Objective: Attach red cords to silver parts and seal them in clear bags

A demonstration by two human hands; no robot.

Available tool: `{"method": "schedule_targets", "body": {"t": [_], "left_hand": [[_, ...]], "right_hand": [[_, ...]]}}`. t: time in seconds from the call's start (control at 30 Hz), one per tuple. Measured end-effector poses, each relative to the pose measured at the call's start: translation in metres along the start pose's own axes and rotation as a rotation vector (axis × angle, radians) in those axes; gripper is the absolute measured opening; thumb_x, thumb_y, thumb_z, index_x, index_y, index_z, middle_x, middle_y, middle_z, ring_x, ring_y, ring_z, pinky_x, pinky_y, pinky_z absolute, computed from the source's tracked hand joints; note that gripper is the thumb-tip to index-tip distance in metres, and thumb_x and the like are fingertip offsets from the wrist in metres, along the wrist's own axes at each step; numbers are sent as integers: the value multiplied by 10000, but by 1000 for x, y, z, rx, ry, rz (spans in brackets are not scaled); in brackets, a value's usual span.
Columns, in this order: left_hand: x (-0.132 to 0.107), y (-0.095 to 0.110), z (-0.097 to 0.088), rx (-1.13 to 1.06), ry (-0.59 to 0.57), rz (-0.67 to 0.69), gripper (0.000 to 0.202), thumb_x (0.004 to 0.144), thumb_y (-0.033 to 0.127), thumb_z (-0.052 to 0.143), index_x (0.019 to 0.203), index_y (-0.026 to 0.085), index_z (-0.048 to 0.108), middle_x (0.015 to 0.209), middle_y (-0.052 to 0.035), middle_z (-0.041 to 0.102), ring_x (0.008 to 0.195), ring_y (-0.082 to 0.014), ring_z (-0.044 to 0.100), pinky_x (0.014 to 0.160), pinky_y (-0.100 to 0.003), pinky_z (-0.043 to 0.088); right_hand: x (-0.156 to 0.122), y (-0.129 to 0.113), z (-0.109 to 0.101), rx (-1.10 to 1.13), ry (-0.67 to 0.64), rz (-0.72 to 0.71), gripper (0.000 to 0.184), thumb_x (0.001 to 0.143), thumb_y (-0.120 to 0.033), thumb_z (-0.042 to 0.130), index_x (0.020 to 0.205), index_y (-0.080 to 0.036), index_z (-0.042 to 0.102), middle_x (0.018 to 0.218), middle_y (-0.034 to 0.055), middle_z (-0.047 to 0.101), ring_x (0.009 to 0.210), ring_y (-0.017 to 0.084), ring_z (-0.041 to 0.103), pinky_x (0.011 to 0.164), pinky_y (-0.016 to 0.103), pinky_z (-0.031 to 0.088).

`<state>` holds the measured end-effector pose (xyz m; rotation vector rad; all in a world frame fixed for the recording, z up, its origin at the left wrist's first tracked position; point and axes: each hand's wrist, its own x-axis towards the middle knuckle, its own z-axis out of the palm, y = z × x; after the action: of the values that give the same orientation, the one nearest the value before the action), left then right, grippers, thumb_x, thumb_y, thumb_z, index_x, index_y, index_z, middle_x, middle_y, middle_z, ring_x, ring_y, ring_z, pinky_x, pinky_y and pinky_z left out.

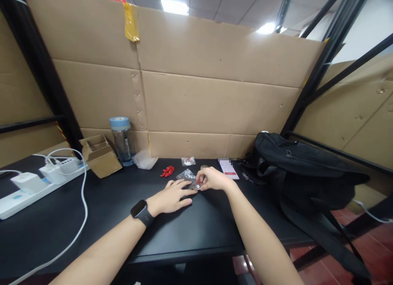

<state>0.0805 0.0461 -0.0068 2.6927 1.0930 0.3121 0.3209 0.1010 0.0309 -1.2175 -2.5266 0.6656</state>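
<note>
My left hand [172,197] lies on the black table with its fingers spread, a dark watch on the wrist. Its fingertips reach the edge of a small clear round piece [196,187], perhaps a shallow dish. Above this piece my right hand [211,178] is pinched, with a bit of red showing between thumb and fingers. The exact shape of that red piece is hidden. Just behind the hands is a clear plastic bag [186,174] of small shiny parts. To its left sits a pile of small red pieces [167,171]. Another small clear bag [188,161] with something red lies farther back.
A bottle with a blue lid [122,142], an open cardboard box [100,156] and a crumpled plastic bag [145,160] stand back left. The white power strip [43,191] trails a cable. A phone [228,169] and black backpack [307,174] are right. Cardboard [196,101] walls the back.
</note>
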Motion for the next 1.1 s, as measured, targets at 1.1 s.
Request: {"method": "schedule_targets", "body": {"t": [1.1], "left_hand": [[0, -6, -2, -4, 28, -33, 363, 993, 479, 461, 1314, 443, 629, 1598, -12, 373, 1489, -359, 237, 1164, -617, 222]], "right_hand": [[23, -5, 30, -479, 333, 146, 200, 930, -400, 620, 1105, -302, 617, 1160, 12, 622, 896, 185, 646, 665, 258, 415]]}}
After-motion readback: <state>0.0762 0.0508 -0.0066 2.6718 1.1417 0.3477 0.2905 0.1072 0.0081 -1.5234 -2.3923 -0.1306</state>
